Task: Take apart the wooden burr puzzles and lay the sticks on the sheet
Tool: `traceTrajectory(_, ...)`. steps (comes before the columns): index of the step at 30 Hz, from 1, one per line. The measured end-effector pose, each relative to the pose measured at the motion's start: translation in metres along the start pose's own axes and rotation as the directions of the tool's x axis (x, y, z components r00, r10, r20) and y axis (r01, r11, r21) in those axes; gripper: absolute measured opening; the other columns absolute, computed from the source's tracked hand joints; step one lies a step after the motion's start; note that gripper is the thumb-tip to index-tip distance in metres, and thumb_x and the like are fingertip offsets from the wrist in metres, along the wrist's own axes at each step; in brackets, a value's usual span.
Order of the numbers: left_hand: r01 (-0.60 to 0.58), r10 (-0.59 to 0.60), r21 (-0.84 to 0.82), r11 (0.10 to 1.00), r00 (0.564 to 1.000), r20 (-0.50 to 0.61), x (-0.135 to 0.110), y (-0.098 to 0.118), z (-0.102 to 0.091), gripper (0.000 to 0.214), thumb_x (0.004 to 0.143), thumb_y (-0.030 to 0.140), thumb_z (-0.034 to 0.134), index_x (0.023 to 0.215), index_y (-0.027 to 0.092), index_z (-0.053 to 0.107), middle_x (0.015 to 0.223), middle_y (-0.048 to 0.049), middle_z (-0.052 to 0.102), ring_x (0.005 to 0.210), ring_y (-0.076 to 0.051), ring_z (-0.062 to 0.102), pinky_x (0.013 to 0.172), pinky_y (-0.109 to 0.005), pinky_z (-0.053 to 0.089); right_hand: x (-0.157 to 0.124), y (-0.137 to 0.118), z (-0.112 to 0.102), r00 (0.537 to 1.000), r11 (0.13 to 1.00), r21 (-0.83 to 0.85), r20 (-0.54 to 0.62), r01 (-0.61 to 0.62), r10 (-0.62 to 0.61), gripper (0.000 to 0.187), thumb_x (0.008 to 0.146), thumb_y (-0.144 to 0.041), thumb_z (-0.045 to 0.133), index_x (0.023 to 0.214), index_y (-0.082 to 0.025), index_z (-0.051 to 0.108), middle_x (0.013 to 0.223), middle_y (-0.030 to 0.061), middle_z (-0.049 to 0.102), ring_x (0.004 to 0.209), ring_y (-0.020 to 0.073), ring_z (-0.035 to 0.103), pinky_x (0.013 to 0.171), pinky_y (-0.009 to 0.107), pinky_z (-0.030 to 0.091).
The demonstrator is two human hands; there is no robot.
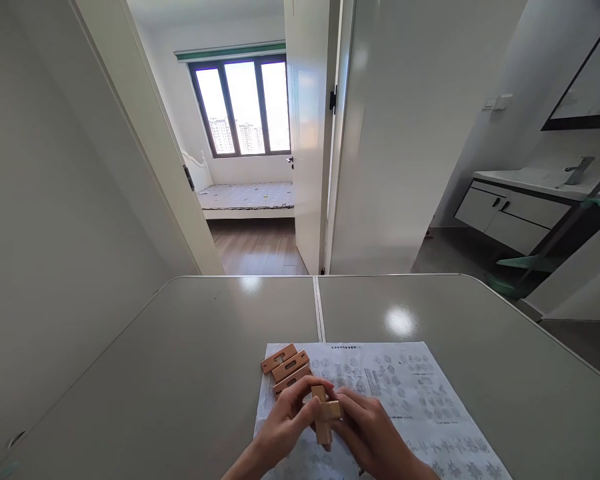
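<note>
Between my hands, just above a printed sheet (410,393), are crossed wooden puzzle blocks (325,430), one standing lengthwise and another sticking out to the right. My left hand (293,420) is closed around them, thumb on the near side and fingers over the top. From the other side my right hand (373,427) grips the same blocks; its fingertips are partly hidden behind them. Beyond my left hand, three slotted wooden pieces (291,366) lie side by side on the sheet's far left corner, the nearest partly covered by my fingers.
The sheet carries small diagrams and rests on a glossy grey table (180,387) with a seam down its middle. A wall (70,220) runs along the left. Past the table stand an open door (310,133), a bed (250,197) and, at right, a sink cabinet (515,207).
</note>
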State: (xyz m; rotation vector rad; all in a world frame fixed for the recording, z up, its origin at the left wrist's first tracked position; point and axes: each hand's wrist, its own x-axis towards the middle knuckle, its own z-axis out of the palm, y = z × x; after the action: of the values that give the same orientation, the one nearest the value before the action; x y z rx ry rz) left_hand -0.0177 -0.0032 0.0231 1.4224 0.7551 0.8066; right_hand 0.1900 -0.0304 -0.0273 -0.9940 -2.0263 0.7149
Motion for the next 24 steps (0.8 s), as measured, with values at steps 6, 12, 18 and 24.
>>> traceTrajectory(6, 0.094, -0.078, -0.216, 0.972, 0.993, 0.083, 0.000, -0.008, 0.000, 0.051, 0.095, 0.059, 0.067, 0.129, 0.021, 0.063, 0.119, -0.0119, 0.070, 0.085, -0.024, 0.077, 0.074, -0.036, 0.065, 0.003, -0.001, -0.004, 0.999, 0.999, -0.023, -0.020, 0.025, -0.025, 0.024, 0.109, -0.032, 0.050, 0.129, -0.024, 0.062, 0.101, 0.0083, 0.072, 0.078, 0.0206, 0.070, 0.069, 0.029, 0.053)
traceTrajectory(12, 0.107, -0.108, -0.291, 0.951, 0.994, 0.014, -0.001, -0.018, 0.002, 0.052, 0.093, 0.057, 0.071, 0.127, 0.018, 0.063, 0.111, -0.0119, 0.071, 0.067, -0.021, 0.077, 0.060, -0.030, 0.063, 0.004, 0.000, -0.002, 0.999, 0.998, -0.057, -0.026, 0.033, -0.034, 0.026, 0.109, -0.031, 0.050, 0.132, -0.025, 0.061, 0.102, 0.0083, 0.074, 0.078, 0.0208, 0.072, 0.069, 0.029, 0.054)
traceTrajectory(18, 0.115, -0.118, -0.342, 0.933, 0.993, 0.013, -0.001, -0.018, 0.001, 0.047, 0.094, 0.053, 0.072, 0.123, 0.017, 0.064, 0.113, -0.0123, 0.071, 0.060, -0.016, 0.074, 0.058, -0.028, 0.063, 0.007, -0.001, -0.001, 0.998, 0.996, -0.086, -0.053, 0.032, -0.037, 0.022, 0.110, -0.033, 0.049, 0.122, -0.024, 0.065, 0.097, 0.0075, 0.074, 0.078, 0.0200, 0.072, 0.069, 0.027, 0.053)
traceTrajectory(24, 0.141, -0.160, -0.422, 0.896, 0.987, -0.010, 0.003, -0.017, -0.009, 0.053, 0.093, 0.059, 0.070, 0.130, 0.022, 0.060, 0.133, -0.0190, 0.066, 0.053, -0.015, 0.071, 0.041, -0.022, 0.052, 0.005, 0.004, 0.002, 0.991, 0.995, -0.088, -0.128, -0.048, 0.037, 0.019, 0.109, -0.032, 0.048, 0.108, -0.024, 0.065, 0.095, 0.0056, 0.073, 0.071, 0.0175, 0.068, 0.067, 0.026, 0.051)
